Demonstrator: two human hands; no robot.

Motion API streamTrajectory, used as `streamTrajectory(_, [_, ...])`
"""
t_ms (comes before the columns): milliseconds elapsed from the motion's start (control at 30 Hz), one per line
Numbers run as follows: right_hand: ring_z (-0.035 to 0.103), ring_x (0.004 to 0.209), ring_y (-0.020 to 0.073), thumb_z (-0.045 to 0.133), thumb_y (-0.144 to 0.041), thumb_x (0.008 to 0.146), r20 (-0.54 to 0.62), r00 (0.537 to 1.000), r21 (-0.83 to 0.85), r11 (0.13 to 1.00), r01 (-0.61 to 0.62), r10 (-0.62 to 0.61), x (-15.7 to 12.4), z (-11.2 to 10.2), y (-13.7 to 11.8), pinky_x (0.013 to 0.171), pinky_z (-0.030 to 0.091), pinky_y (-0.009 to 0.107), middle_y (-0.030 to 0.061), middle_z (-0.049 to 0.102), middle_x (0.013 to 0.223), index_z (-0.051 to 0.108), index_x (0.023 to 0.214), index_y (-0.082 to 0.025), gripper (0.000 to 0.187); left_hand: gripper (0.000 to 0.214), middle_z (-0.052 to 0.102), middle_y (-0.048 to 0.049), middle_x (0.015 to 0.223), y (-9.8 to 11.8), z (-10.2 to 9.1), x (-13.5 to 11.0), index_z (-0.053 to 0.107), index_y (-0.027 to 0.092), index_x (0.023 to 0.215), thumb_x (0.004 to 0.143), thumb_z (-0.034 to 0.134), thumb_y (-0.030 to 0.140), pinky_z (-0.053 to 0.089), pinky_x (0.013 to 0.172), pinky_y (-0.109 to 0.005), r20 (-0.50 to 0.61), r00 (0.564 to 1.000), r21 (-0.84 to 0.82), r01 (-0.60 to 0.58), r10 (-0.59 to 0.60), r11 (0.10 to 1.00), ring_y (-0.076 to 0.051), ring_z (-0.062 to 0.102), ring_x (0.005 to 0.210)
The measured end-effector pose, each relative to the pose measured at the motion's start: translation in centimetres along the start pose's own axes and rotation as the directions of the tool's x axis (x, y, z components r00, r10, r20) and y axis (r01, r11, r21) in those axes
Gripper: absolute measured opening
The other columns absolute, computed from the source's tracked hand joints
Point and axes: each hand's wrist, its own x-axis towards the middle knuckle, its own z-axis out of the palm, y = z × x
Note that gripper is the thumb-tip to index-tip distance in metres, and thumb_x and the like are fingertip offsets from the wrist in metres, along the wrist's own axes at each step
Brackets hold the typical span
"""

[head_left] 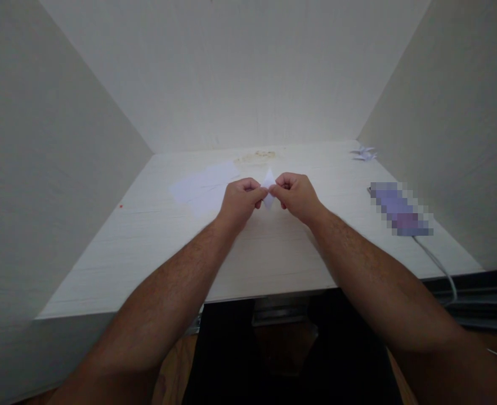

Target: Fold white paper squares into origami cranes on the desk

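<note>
My left hand [240, 201] and my right hand [295, 195] meet above the middle of a white desk [155, 247]. Both are closed in a pinch on a small folded piece of white paper [269, 181], whose pointed tip sticks up between the thumbs. The lower part of the paper is hidden by my fingers. Flat white paper sheets [204, 188] lie on the desk just beyond my left hand.
A small folded paper figure [363, 153] sits at the far right corner of the desk. A blurred-out purple object [400, 209] with a white cable [436, 261] lies at the right. White walls close in the desk on three sides. A faint stain [259, 156] marks the back.
</note>
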Motion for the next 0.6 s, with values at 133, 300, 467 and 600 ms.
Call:
streamTrajectory(133, [0.040, 0.039, 0.0078, 0.065, -0.031, 0.073, -0.027, 0.996, 0.140, 0.987, -0.085, 0.089, 0.1, 0.5, 0.2, 0.038, 0.029, 0.022, -0.0053, 0.048, 0.045, 0.054, 0.061, -0.020, 0.020, 0.019, 0.052, 0.0025, 0.046, -0.4, -0.1, 0.3, 0.058, 0.017, 0.061, 0.069, 0.070, 0.030, 0.029, 0.045, -0.023, 0.020, 0.999, -0.052, 0.042, -0.041, 0.998, -0.007, 0.041, 0.042])
streamTrajectory(300, [0.041, 0.040, 0.0069, 0.065, -0.036, 0.074, -0.024, 0.991, 0.282, 0.952, -0.120, 0.132, 0.4, 0.6, 0.5, 0.039, 0.036, 0.022, -0.0045, 0.050, 0.048, 0.053, 0.063, -0.019, 0.023, 0.019, 0.060, 0.0012, 0.057, -0.8, -0.3, 0.6, 0.062, 0.016, 0.073, 0.063, 0.074, 0.027, 0.029, 0.045, -0.022, 0.120, 0.991, -0.167, 0.086, -0.066, 0.982, -0.007, 0.044, 0.045])
streamTrajectory(467, [0.053, 0.053, 0.0070, 0.075, -0.029, 0.061, -0.091, 0.996, 0.235, 0.972, 0.004, 0.017, 0.4, 0.6, 0.8, 0.044, 0.043, 0.021, 0.0008, 0.064, 0.093, 0.053, 0.103, -0.021, 0.048, 0.016, 0.056, 0.0023, 0.053, -0.9, -0.2, 0.6, 0.064, 0.015, 0.069, 0.060, 0.074, 0.023, 0.024, 0.044, -0.021, 0.033, 0.994, -0.134, 0.105, -0.102, 0.985, -0.005, 0.038, 0.044])
streamTrajectory(600, [0.057, 0.061, 0.0077, 0.074, -0.025, 0.064, -0.120, 0.989, 0.056, 0.994, 0.090, -0.083, 0.3, 0.5, 1.1, 0.050, 0.044, 0.020, 0.0023, 0.063, 0.102, 0.055, 0.099, -0.023, 0.040, 0.016, 0.057, 0.0024, 0.054, -1.0, -0.3, 0.7, 0.066, 0.014, 0.072, 0.060, 0.073, 0.022, 0.026, 0.045, -0.021, 0.010, 0.994, -0.121, 0.109, -0.108, 0.987, -0.006, 0.040, 0.045])
